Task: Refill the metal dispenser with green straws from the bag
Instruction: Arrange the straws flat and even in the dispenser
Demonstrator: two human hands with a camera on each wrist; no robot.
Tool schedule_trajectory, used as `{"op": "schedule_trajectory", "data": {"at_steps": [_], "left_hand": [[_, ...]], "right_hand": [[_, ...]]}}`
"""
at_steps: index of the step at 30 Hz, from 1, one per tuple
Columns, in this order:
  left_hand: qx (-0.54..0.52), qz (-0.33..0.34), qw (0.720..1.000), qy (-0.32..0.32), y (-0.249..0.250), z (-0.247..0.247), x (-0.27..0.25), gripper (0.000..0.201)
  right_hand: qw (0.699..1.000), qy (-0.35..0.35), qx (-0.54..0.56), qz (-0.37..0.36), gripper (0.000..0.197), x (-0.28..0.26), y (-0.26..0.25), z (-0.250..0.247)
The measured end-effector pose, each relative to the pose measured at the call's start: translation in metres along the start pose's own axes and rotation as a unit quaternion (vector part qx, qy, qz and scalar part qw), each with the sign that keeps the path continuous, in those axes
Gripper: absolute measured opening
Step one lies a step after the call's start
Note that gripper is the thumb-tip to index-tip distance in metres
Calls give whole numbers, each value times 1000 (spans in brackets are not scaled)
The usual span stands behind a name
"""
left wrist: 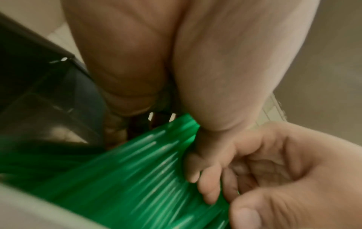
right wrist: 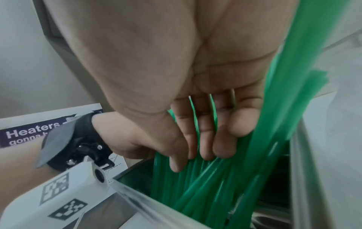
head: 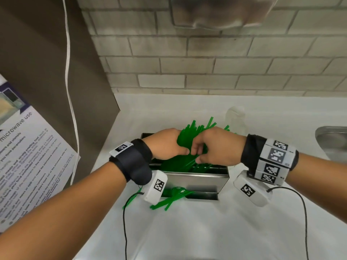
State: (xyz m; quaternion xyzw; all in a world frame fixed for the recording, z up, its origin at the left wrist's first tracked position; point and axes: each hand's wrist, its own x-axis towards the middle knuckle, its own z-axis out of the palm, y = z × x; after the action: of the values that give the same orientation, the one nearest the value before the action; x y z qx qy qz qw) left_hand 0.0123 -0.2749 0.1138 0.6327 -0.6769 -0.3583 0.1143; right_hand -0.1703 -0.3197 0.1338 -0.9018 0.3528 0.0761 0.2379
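Observation:
The metal dispenser (head: 197, 179) stands on the white counter with its top open. A bundle of green straws (head: 197, 132) leans into it, the upper ends fanning out toward the wall. My left hand (head: 169, 145) grips the bundle from the left, fingers curled round it. My right hand (head: 212, 147) holds the same straws from the right, with thumb and fingers closed among them. In the left wrist view my left hand (left wrist: 205, 93) lies on the straws (left wrist: 127, 178). The right wrist view has my right hand (right wrist: 195, 108) reaching down onto the straws (right wrist: 215, 186) inside the dispenser (right wrist: 137, 196).
Several loose straws (head: 169, 199) stick out of the dispenser's front slot onto the counter. A clear plastic bag (head: 235, 119) lies behind it, a metal sink (head: 330, 141) is at the right, and a microwave notice (head: 24, 156) with a white cable (head: 71, 91) hangs at the left.

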Motion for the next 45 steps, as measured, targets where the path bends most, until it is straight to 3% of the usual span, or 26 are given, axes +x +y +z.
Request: {"op": "schedule_trajectory", "data": {"at_steps": [3,4,6,9,12,13,15,17,19,22,23,25,26,27,29,30,31,35,38,41,43,45], "left_hand": [[-111,-23,993,8,-9,-3,-2,1],[-168,-32,985,23,-10,-4,-4,8],[-286,-48,955,64,-10,-6,-6,23],[-366,-34,920,138,-11,-16,-8,28],[-447,0,868,217,-4,-33,-13,23],[-468,18,849,244,1,-41,-16,22],[-500,66,817,281,14,-56,-23,25],[-542,115,784,280,27,-66,-27,26],[-585,136,761,247,41,-66,-28,23],[-539,135,783,278,44,-59,-26,13],[-488,150,797,323,40,-61,-28,31],[-337,199,818,421,26,-70,-32,70],[-262,224,823,451,21,-75,-35,74],[-206,243,831,456,19,-79,-39,65],[-129,242,858,434,18,-81,-43,27],[-104,236,874,411,21,-80,-44,17],[-91,228,888,388,23,-77,-45,19],[-158,212,909,321,26,-69,-51,35],[-260,232,886,306,13,-68,-56,42],[-379,218,846,306,-6,-61,-59,48],[-390,178,849,310,-20,-55,-60,49],[-377,143,863,305,-32,-49,-61,48]], "right_hand": [[1000,-2,15,-2,21,0,1,-2],[1000,-2,14,-3,21,1,0,-3],[1000,-6,10,-4,21,4,-1,-3],[1000,-21,10,-10,19,8,-6,-7],[989,49,138,-26,10,13,-11,-16],[973,97,205,-29,15,14,-14,-18],[943,173,282,-45,42,19,-20,-20],[939,188,277,-80,69,23,-31,-17],[932,171,302,-107,67,27,-43,-9],[902,165,387,-99,25,30,-53,1],[904,173,380,-95,14,31,-53,4],[914,163,360,-90,11,31,-51,8],[921,152,348,-87,15,30,-51,9],[925,143,342,-85,18,30,-50,9],[926,134,342,-87,23,29,-51,7],[924,136,345,-92,24,30,-53,6],[923,139,346,-99,25,31,-54,5],[925,141,336,-104,34,31,-57,2],[918,161,346,-105,37,29,-53,-6],[889,189,394,-137,32,29,-50,-10],[871,166,442,-134,28,30,-49,-3],[886,114,437,-102,25,30,-46,8]]}}
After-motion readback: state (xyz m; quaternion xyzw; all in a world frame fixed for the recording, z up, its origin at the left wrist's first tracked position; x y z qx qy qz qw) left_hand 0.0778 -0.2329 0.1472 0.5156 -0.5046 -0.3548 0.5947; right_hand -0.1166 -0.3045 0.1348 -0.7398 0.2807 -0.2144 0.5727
